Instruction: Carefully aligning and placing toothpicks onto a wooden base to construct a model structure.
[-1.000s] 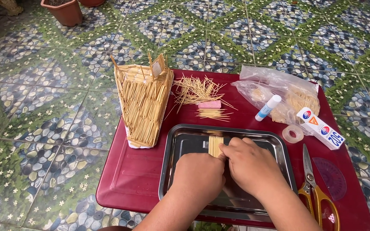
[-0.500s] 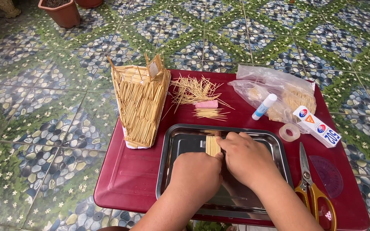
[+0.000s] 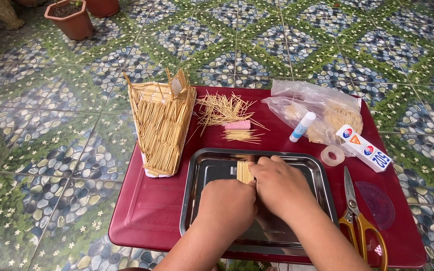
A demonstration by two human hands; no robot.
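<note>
Both my hands work inside a shiny metal tray (image 3: 197, 175) on a low dark red table (image 3: 146, 211). My left hand (image 3: 227, 203) and my right hand (image 3: 280, 183) press together on a small flat row of toothpicks (image 3: 244, 171) lying in the tray. To the left of the tray stands a little house model made of toothpicks (image 3: 161, 123), leaning slightly. Behind the tray lies a loose pile of toothpicks (image 3: 224, 108) with a pink eraser-like block (image 3: 238, 125).
On the right are a clear plastic bag (image 3: 317, 108), a glue stick (image 3: 302, 126), a small glue box (image 3: 364, 148), a tape roll (image 3: 333, 155), yellow-handled scissors (image 3: 360, 221) and a purple protractor (image 3: 377, 203). Terracotta pots (image 3: 71, 20) stand on the patterned tile floor.
The camera view has shifted a little. My hands stay on the toothpick row in the tray, with the right hand's fingers moved slightly over it.
</note>
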